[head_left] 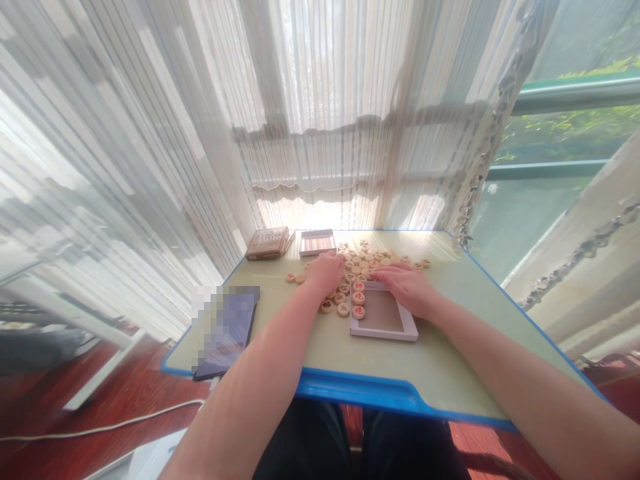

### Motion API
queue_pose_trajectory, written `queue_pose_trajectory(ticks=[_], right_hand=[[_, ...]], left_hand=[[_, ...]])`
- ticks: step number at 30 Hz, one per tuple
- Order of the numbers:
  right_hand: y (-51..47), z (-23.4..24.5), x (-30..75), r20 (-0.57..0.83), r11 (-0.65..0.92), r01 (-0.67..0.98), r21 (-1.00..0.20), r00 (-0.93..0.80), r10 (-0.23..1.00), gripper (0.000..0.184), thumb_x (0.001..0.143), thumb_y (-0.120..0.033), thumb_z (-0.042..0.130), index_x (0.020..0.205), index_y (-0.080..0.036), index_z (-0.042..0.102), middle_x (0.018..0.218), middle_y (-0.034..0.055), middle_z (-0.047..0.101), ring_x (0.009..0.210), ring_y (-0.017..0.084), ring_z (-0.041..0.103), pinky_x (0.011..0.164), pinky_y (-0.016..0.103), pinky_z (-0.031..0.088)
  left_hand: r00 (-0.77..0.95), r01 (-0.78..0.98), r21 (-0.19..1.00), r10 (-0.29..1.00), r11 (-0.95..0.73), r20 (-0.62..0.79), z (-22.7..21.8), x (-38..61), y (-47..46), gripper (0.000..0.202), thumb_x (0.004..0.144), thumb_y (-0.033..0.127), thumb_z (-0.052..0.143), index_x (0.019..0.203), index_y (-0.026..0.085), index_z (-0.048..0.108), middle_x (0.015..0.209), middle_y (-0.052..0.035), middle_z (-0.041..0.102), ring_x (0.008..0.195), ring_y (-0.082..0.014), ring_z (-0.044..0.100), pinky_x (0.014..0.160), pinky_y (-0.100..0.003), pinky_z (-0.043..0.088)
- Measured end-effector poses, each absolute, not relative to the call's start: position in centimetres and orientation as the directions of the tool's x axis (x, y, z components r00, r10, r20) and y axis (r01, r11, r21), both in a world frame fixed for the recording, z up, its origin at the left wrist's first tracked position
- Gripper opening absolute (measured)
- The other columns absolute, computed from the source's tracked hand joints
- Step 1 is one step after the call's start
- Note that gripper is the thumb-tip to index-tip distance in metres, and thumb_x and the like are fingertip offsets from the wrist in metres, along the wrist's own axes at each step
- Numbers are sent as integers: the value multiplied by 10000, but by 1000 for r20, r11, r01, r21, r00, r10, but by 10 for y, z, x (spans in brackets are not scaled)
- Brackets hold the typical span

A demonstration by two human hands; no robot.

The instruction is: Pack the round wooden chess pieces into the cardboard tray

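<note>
Several round wooden chess pieces (373, 257) with red and dark characters lie scattered on a small green table (450, 360) with a blue rim. My left hand (326, 271) rests palm down on pieces at the left of the pile, fingers curled over them. My right hand (407, 285) lies on the far edge of a shallow white box tray (383, 320), fingers stretched toward the pieces. A few pieces (350, 301) sit just left of the tray, between my hands.
A folded wooden board (269, 243) and a second box part (317, 242) lie at the table's far left. A dark phone-like slab (227, 330) lies at the near left corner. Sheer curtains hang close behind the table; a window is at right.
</note>
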State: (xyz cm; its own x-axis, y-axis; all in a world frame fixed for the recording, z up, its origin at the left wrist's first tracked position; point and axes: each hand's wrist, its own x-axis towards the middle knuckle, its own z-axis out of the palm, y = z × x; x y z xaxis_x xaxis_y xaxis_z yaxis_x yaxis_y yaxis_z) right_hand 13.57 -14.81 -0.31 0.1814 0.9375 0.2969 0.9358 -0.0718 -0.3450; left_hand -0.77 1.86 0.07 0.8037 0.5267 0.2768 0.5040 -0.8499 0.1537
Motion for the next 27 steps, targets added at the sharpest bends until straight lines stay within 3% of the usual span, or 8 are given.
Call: queue_pose_trajectory(ticks=[6, 13, 27], right_hand=[[-147, -7, 145, 323, -178, 922, -344, 295, 899, 626, 937, -512, 148, 1058, -232, 694, 1178, 65, 641, 1120, 267, 516, 991, 450, 364], [-146, -6, 139, 324, -22, 943, -333, 137, 936, 605, 946, -487, 138, 1070, -281, 693, 1205, 9, 635, 1147, 235, 516, 1022, 444, 350], [-146, -6, 147, 296, -97, 960, -264, 177, 939, 581, 942, -494, 166, 988, -251, 691, 1140, 44, 658, 1091, 252, 516, 966, 438, 358]], left_hand=[[872, 355, 184, 396, -916, 287, -1, -6, 20, 373, 848, 150, 379, 1043, 264, 677, 1117, -9, 636, 1067, -191, 516, 953, -305, 426], [843, 435, 165, 465, -885, 269, 0, -9, 21, 335, 842, 171, 402, 963, 242, 705, 1097, -23, 643, 1032, -210, 540, 892, -310, 465], [786, 558, 164, 582, -813, 210, 0, -11, 22, 361, 847, 189, 397, 1141, 228, 604, 1172, -66, 569, 1064, -216, 520, 938, -340, 427]])
